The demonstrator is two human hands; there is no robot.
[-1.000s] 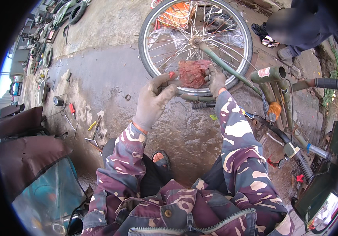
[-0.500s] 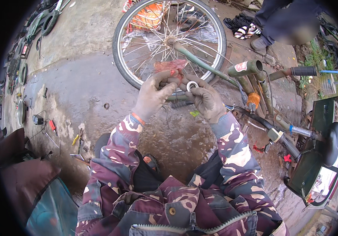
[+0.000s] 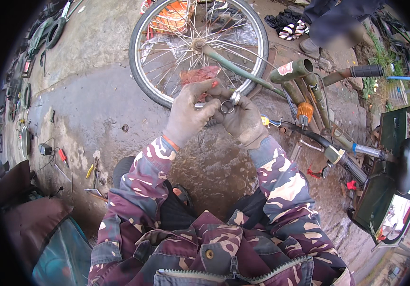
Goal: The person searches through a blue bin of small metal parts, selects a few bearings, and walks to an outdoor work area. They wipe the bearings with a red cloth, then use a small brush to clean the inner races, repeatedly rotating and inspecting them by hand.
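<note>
My gloved left hand (image 3: 188,114) and gloved right hand (image 3: 245,121) meet in front of me, just below the bicycle wheel (image 3: 136,62). In the right hand's fingers sits a shiny silver ring (image 3: 235,97), seen nearly edge-on. A thinner, darker metal ring (image 3: 227,107) lies against the same hand, its open middle facing up. My left hand is closed, thumb toward the fingers and tips close to the thin ring; whatever they pinch is hidden. Beyond my fingers is a crumpled reddish sheet (image 3: 199,75).
A green bicycle frame (image 3: 290,71) lies to the right with an orange lamp (image 3: 305,112) and handlebar grip (image 3: 367,71). On the ground at left are yellow-handled pliers (image 3: 90,170), a red-handled tool (image 3: 62,154) and a small ring (image 3: 125,127). A person's dark-clothed leg (image 3: 326,19) stands far right.
My hands have drawn closer together. The silver ring has turned from face-up to nearly edge-on, and a thinner ring now shows beside it. The view has shifted slightly.
</note>
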